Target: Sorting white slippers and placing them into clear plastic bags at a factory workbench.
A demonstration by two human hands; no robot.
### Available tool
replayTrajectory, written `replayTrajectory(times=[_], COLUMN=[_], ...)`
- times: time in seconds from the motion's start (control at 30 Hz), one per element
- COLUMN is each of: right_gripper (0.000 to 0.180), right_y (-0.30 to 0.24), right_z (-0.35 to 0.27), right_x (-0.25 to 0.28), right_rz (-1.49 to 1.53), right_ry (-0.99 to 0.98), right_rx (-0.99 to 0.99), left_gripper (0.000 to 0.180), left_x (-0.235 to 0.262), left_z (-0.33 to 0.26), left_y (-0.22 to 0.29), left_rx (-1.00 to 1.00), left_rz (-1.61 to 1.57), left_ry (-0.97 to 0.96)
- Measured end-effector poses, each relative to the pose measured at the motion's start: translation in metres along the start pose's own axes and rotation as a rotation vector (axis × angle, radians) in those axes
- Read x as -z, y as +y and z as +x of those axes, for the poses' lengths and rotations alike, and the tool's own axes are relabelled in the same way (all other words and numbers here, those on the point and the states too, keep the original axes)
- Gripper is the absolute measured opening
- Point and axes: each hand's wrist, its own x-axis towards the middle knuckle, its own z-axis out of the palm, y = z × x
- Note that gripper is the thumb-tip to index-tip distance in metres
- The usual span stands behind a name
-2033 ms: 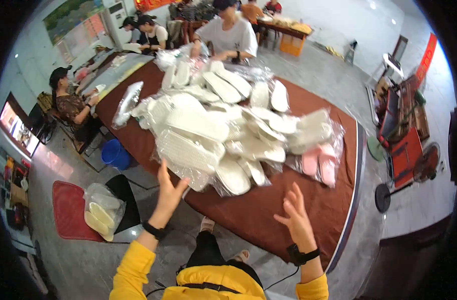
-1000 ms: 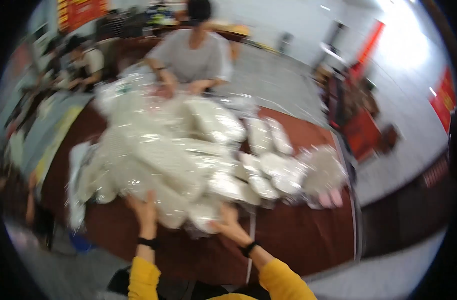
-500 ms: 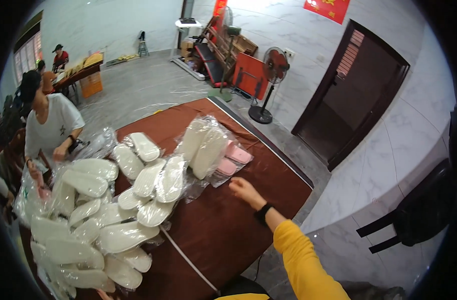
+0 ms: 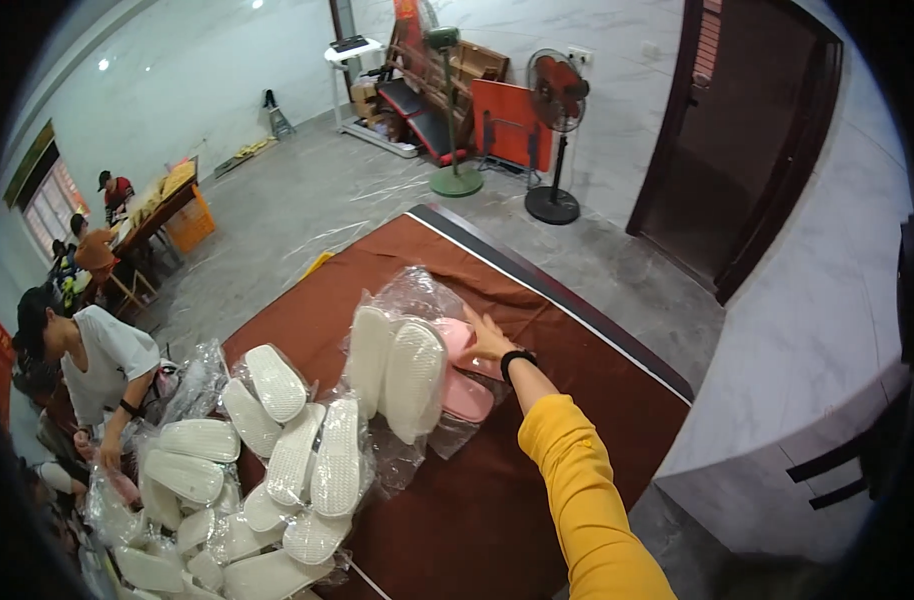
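My right hand [image 4: 489, 338] reaches over the brown-covered table and touches the bagged pink slippers [image 4: 467, 397], its fingers stretched out and apart on the upper one. Right beside them, a pair of white slippers [image 4: 415, 382] in clear plastic shows its ribbed soles and partly covers the pink ones. To the left lie several more bagged white slippers [image 4: 295, 455], sole up, heaped toward the near left edge. My left hand is out of view.
The brown tablecloth [image 4: 537, 480] spreads to the table's dark right edge. At the left a co-worker in a white shirt [image 4: 102, 360] handles the pile. Beyond the table stand a black fan [image 4: 555, 140], a red folded table [image 4: 512, 125] and a dark door [image 4: 737, 140].
My right hand has moved forward onto the pink slippers, and its fingers have spread. My view has shifted. The left fingertips at the lower edge are gone from sight. The co-worker now bends toward the pile.
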Motion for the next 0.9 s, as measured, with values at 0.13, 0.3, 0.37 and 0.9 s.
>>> replayTrajectory(times=[0.13, 0.3, 0.37, 0.9], right_gripper=[0.089, 0.060, 0.045, 0.087], right_y=[-0.032, -0.060, -0.076, -0.160], right_z=[-0.026, -0.108, -0.150, -0.363], right_x=[-0.051, -0.118, -0.155, -0.324], right_rz=[-0.275, -0.299, -0.194, 0.263], right_ry=[-0.053, -0.202, -0.131, -0.302], right_rx=[0.225, 0.436, 0.479, 0.472], left_gripper=[0.051, 0.050, 0.049, 0.048], left_x=[-0.050, -0.048, -0.044, 0.013], left_z=[-0.042, -0.009, -0.004, 0.034], left_y=[0.025, 0.023, 0.032, 0.087], left_rx=[0.023, -0.025, -0.045, -0.088], left_rz=[0.067, 0.126, 0.121, 0.630], left_ry=[-0.014, -0.105, -0.138, -0.759])
